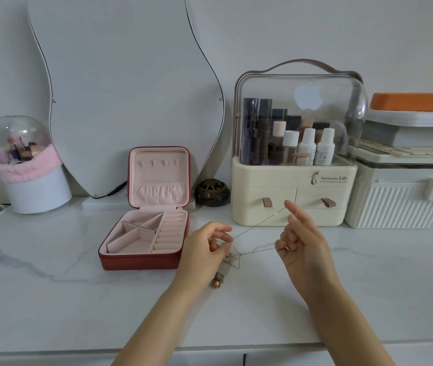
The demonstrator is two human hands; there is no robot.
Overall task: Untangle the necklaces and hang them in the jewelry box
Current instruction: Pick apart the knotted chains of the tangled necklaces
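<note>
Thin tangled necklace chains [256,225] stretch between my two hands above the white marble counter. My left hand [205,247] pinches the knotted part of the chains, and a gold pendant with a pink bead [217,281] hangs below it. My right hand [298,241] is raised to the right and pinches two strands, one near its fingertips and one lower by the palm. The red jewelry box [144,257] stands open to the left of my hands, its pink lid upright with a row of small hooks [158,163] and an elastic pocket.
A cream cosmetic organiser [293,191] with a clear dome stands behind my hands. A dark round incense burner [212,192] sits beside the box. A curvy mirror [120,96] leans on the wall. White storage cases [405,196] stand right, a brush holder [31,186] far left.
</note>
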